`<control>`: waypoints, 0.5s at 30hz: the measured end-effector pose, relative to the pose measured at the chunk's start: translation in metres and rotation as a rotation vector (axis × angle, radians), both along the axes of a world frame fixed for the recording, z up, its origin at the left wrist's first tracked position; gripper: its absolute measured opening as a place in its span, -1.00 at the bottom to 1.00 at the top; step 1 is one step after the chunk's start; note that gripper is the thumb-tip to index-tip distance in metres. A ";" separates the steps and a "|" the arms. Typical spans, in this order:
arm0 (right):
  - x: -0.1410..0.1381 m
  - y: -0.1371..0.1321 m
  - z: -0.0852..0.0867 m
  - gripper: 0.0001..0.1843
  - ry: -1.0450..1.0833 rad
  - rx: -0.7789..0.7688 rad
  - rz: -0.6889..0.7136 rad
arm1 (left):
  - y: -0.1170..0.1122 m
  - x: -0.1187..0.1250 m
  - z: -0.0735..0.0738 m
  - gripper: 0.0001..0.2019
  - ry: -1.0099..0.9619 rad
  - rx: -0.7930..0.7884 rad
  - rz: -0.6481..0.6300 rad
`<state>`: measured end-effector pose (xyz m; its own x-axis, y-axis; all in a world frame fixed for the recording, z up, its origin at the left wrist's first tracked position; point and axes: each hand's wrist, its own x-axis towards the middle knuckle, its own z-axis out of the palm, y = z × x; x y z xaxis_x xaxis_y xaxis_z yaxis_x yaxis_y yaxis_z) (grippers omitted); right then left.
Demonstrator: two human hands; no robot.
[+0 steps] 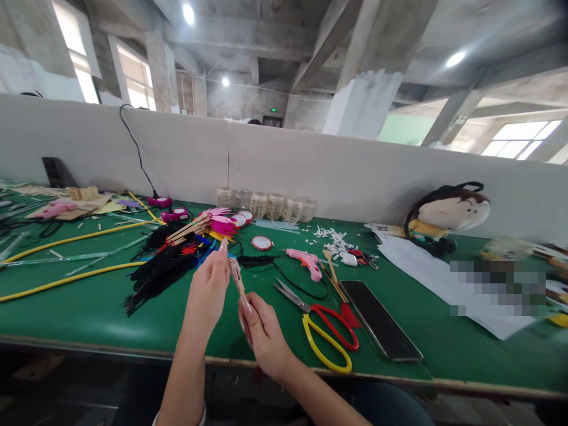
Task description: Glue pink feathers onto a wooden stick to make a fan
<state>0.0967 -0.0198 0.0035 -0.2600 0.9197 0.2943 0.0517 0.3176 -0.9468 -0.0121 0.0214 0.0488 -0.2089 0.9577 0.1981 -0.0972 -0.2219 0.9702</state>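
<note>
Slender pale piece pinched at its lower end, right hand; left-hand grip uncertain

Worktop, head view. You have the slender pale piece (240, 284) up in front of you, between your two hands and clear of the green worktop (102, 322). It stands tilted, lower end toward your right, upper end close by the left fingers. Dark marks show near the upper end; too small to read.

Right hand (266, 339): thumb and fingers pinching the lower end of the piece. Left hand (209, 289): fingers raised and held close together, next to the upper end. Cannot tell whether they grip it, only touch it, or stop just short.

Handling, judged by eye: looks like thin wood, so probably light and fairly stiff, with a dry surface unlikely to slip. The narrow section may snap if you bend or twist it. Suggest you keep the pinch low on the plain shank, with light pressure, and steady the upper part by its edges; the marked area may be delicate or tacky, unconfirmed.

Nearby: on your left, black feathery bundles (153, 278) with pink feathers (223, 222) beyond. Ahead to the right, a pink glue gun (305, 259). Just beside your right hand, scissors (306, 307) lie with blades apart, tips pointing away from you; a phone (382, 322) lies farther right. Mind the blades when you shift that wrist.
</note>
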 end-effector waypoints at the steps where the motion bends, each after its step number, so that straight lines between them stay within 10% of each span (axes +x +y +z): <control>1: 0.000 0.000 0.000 -0.62 -0.015 0.013 -0.008 | 0.002 -0.003 -0.002 -0.57 0.013 0.000 -0.019; 9: 0.005 0.003 0.000 -0.67 -0.138 0.119 -0.054 | 0.000 -0.009 -0.009 -0.58 0.037 0.021 -0.210; 15: 0.004 0.004 -0.006 -0.68 -0.097 0.113 -0.105 | -0.012 -0.001 -0.003 -0.60 0.501 0.091 0.162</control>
<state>0.1007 -0.0154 -0.0022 -0.1958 0.9060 0.3753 0.1794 0.4093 -0.8946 -0.0134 0.0093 0.0455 -0.2108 0.8953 0.3925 0.4151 -0.2815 0.8651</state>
